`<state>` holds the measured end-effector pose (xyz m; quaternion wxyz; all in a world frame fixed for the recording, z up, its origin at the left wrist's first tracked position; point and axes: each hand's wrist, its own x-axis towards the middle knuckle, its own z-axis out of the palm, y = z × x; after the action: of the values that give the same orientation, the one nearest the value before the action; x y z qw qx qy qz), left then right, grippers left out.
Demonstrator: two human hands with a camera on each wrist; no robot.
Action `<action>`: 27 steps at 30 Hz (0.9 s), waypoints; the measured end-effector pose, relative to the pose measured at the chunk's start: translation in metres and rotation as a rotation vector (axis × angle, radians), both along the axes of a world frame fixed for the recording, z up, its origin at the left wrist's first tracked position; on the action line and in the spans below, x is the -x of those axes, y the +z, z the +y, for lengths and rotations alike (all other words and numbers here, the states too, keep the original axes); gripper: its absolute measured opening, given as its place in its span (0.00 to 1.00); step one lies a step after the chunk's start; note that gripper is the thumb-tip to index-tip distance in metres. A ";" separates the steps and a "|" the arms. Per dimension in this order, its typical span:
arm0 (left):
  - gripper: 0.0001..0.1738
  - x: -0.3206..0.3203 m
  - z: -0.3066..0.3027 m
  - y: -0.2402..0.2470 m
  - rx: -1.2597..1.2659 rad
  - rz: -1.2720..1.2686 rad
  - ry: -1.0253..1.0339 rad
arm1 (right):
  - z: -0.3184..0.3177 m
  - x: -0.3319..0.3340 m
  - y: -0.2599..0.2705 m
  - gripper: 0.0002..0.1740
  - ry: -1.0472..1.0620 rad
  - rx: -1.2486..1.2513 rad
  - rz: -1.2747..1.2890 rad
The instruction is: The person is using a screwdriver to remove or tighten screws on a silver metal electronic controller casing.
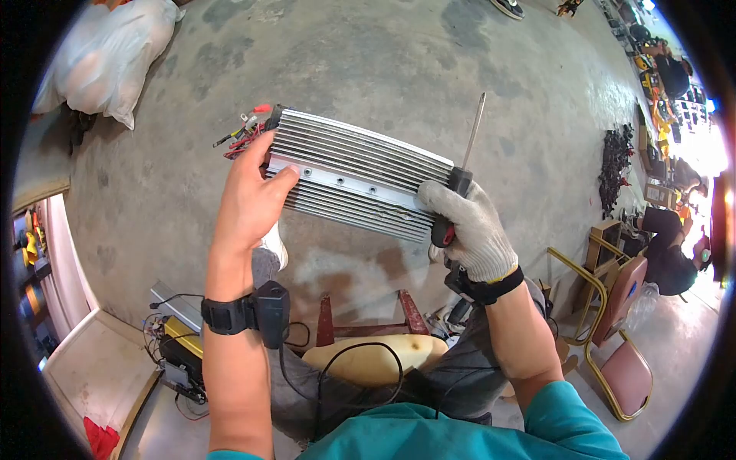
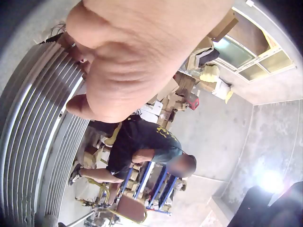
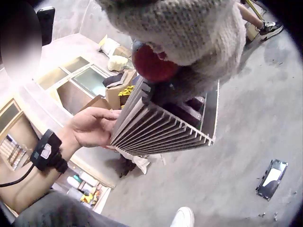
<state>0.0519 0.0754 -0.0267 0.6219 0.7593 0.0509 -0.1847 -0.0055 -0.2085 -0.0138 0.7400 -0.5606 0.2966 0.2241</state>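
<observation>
A silver finned metal housing (image 1: 356, 180) (image 2: 35, 142) (image 3: 151, 130) is held up between both hands, tilted down to the right in the head view. My bare left hand (image 1: 251, 184) (image 2: 137, 61) (image 3: 92, 126) grips its left end, thumb on the fins, beside red and black wires (image 1: 244, 139). The gloved right hand (image 1: 471, 226) (image 3: 189, 35) holds the right end, thumb on top, together with a screwdriver (image 1: 477, 130) that has a red and black handle (image 3: 154, 64). In the right wrist view, the housing's near end is uncovered and hollow; the glove hides part of it.
A wooden stool (image 1: 376, 359) stands between the legs. White bags (image 1: 126, 57) lie at upper left, chairs (image 1: 625, 376) at right. A dark rectangular panel (image 3: 272, 178) and small pieces lie on the floor. Another person (image 2: 151, 146) bends over beyond the left hand.
</observation>
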 end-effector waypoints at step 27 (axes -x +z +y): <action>0.39 0.044 -0.076 -0.074 0.969 0.529 0.389 | -0.003 -0.010 -0.005 0.20 -0.068 -0.015 -0.176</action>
<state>0.0078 -0.0011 -0.1007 0.8867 0.2931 0.2529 -0.2527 0.0043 -0.2118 -0.0190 0.7744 -0.5622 0.2478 0.1510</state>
